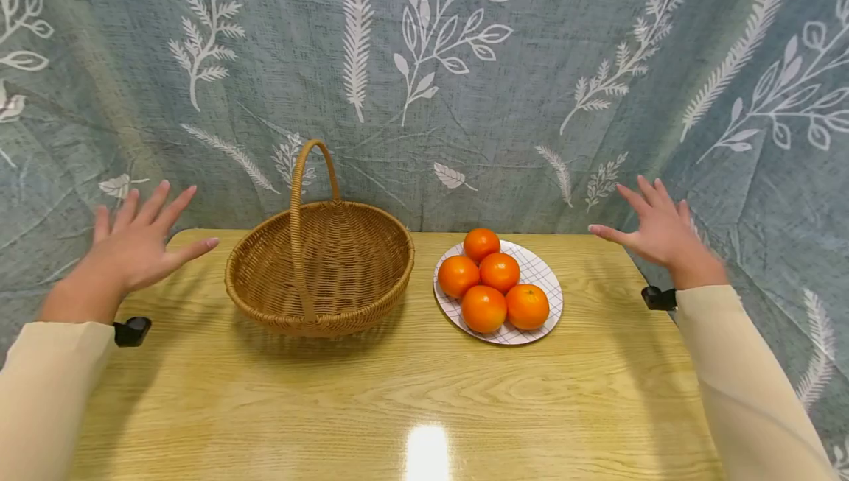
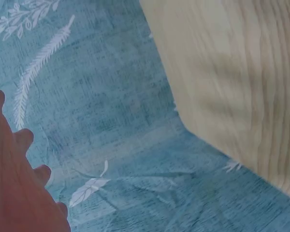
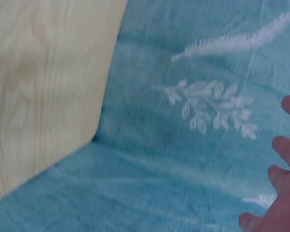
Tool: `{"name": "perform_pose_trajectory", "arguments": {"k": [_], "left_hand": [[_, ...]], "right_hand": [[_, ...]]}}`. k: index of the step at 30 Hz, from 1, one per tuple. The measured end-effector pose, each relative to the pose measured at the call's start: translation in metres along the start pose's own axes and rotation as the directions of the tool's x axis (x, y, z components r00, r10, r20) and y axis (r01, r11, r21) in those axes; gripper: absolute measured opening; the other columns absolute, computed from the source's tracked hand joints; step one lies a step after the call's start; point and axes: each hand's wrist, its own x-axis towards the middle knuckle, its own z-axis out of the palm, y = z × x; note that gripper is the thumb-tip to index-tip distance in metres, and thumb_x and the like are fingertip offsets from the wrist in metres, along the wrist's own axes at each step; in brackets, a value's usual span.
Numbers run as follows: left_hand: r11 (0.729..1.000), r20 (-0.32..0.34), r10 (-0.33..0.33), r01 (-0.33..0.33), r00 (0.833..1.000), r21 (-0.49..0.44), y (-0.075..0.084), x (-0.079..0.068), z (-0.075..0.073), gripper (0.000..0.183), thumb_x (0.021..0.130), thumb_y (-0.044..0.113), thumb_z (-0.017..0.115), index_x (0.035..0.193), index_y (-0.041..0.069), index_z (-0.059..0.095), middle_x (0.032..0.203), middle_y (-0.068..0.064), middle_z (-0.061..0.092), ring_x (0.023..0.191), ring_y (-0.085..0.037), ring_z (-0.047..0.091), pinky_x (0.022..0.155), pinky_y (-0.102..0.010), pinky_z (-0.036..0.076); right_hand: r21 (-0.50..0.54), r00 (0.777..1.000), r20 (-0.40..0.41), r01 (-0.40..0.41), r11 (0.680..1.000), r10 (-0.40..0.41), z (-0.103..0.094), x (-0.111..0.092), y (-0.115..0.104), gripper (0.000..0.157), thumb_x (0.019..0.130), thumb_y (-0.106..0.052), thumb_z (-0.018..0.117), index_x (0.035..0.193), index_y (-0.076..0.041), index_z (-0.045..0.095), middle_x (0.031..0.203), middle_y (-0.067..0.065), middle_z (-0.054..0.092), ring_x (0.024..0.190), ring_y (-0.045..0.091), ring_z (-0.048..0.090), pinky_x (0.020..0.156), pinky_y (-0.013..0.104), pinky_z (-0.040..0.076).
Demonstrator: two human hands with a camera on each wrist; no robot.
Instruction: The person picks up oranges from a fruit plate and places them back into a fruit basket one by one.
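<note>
Sleeves (image 1: 752, 370) are flanking table (image 1: 564, 407) | left hand (image 1: 135, 245) is hovering near basket (image 1: 351, 245), fingers spread | right hand (image 1: 659, 230) is hovering right of plate (image 1: 542, 269), fingers spread | five oranges (image 1: 500, 272) are resting on plate | plate is lying right of basket | basket is standing upright on table | cloth (image 1: 272, 24) is hanging behind

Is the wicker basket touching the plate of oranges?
Apart: the head view shows a strip of bare table between the basket and the plate.
</note>
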Motion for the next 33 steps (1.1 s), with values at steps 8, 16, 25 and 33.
{"name": "perform_pose_trajectory", "arguments": {"k": [8,16,25,33], "left_hand": [[0.988,-0.003,0.039,-0.039,0.999,-0.151,0.006,-0.005,0.016,0.090,0.105,0.058,0.045,0.165,0.023,-0.011,0.168,-0.021,-0.018,0.149,-0.062,-0.010,0.108,-0.085,-0.006],[0.922,-0.104,0.110,-0.141,0.988,-0.362,0.015,-0.012,0.043,0.078,0.109,0.038,0.045,0.167,0.017,-0.003,0.168,-0.029,-0.005,0.150,-0.061,-0.006,0.113,-0.082,-0.004],[0.788,-0.141,0.124,-0.184,0.982,-0.587,0.038,-0.024,0.062,0.072,0.111,0.028,0.042,0.167,0.014,-0.002,0.168,-0.032,0.000,0.150,-0.062,0.002,0.111,-0.083,0.008],[0.707,-0.039,0.054,-0.066,0.998,-0.704,0.050,-0.030,0.072,0.070,0.113,0.034,0.037,0.166,0.008,-0.001,0.166,-0.034,0.010,0.141,-0.064,0.026,0.104,-0.069,0.038]], "right_hand": [[0.168,0.992,-0.056,0.123,0.978,-0.115,0.023,-0.014,-0.016,0.098,0.093,-0.061,0.066,0.165,-0.011,0.021,0.172,0.019,0.001,0.158,0.044,-0.006,0.117,0.079,0.004],[0.361,0.971,-0.152,0.226,0.905,-0.182,0.059,-0.031,-0.034,0.094,0.086,-0.044,0.082,0.162,-0.019,0.033,0.172,0.010,0.014,0.159,0.040,0.011,0.111,0.079,0.024],[0.502,0.952,-0.182,0.306,0.809,-0.247,0.095,-0.051,-0.055,0.091,0.077,-0.028,0.091,0.155,-0.020,0.046,0.169,0.008,0.027,0.154,0.043,0.024,0.113,0.076,0.026],[0.600,0.945,-0.121,0.312,0.736,-0.303,0.127,-0.064,-0.063,0.087,0.076,-0.022,0.093,0.151,-0.012,0.051,0.161,0.020,0.037,0.150,0.043,0.032,0.116,0.067,0.033]]}}
